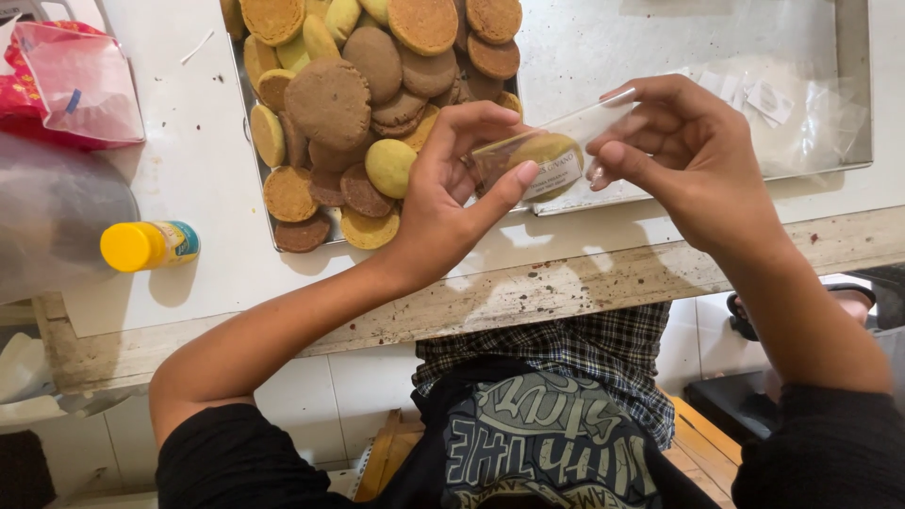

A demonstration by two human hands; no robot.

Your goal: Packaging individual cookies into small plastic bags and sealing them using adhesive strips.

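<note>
At the far left edge of the tabletop (217, 217): a pink plastic bag (80, 80), below it a clear bag (57, 217), and just beside that a small bottle (151, 245) with a yellow cap, lying on its side near the front edge. Toward the middle, at the back: a metal tray (247, 132) heaped with round biscuits (330, 99), brown, orange and yellow-green, stacked and overlapping. Left hand (448, 184) raised over the tray's front right corner, thumb and fingers grasping one end of a clear plastic sleeve (566, 127). Inside the sleeve, a yellow-green biscuit (542, 155) with a small white label over it, held above the tabletop between both hands. Right hand (693, 155) pinching the sleeve's other, open end between thumb and fingertips, the sleeve tilted up toward the right. Behind the right hand, toward the back right corner: a second shallow metal tray (853, 85) holding clear wrappers (801, 113) and small white paper slips (768, 99). Front edge of the tabletop worn and speckled.
</note>
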